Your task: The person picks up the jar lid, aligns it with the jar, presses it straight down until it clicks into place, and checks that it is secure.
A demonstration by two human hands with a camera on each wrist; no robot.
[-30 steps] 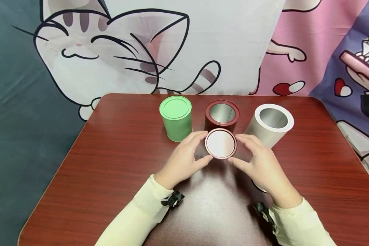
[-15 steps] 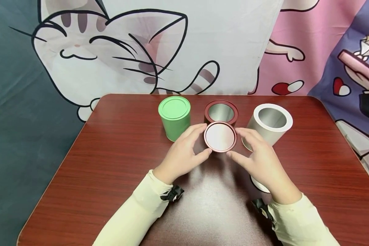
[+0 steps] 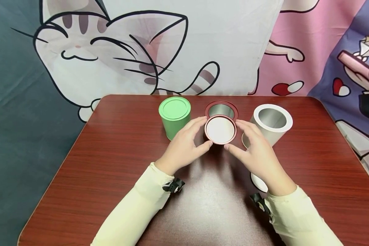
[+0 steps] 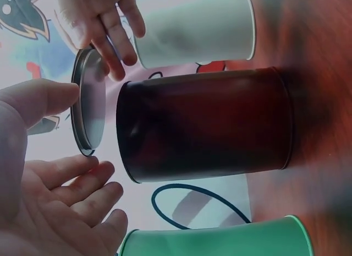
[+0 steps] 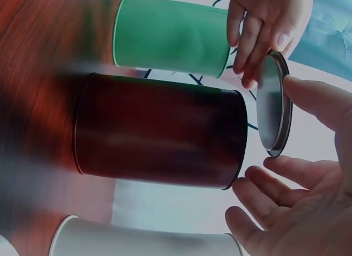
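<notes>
Above the tabletop (image 3: 110, 164) both hands, left hand (image 3: 184, 147) and right hand (image 3: 258, 157), pinch the lid (image 3: 220, 130) level; the open dark red tin (image 3: 221, 110) seemingly stands just beyond and below it.

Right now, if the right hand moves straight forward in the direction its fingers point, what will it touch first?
Probably the dark red can: the right hand pinches the lid just before its open mouth. Depth is unclear.

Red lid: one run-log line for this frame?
red lid pinched by left hand and right hand | above open red tin, not seated | green tin closed | white tin open
</notes>
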